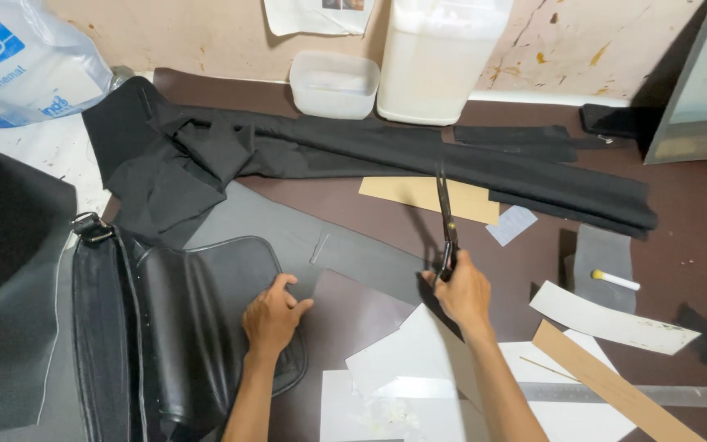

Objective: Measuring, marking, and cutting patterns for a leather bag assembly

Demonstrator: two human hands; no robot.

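Grey leather sheet lies flat ahead of me, long axis running ten to four o'clock. Right hand closed round scissors, blades nearly shut, pointing twelve o'clock, at sheet's four o'clock edge. Left hand fingers loosely curled, pressing sheet beside black bag, holding nothing. Right hand nearer cut edge.
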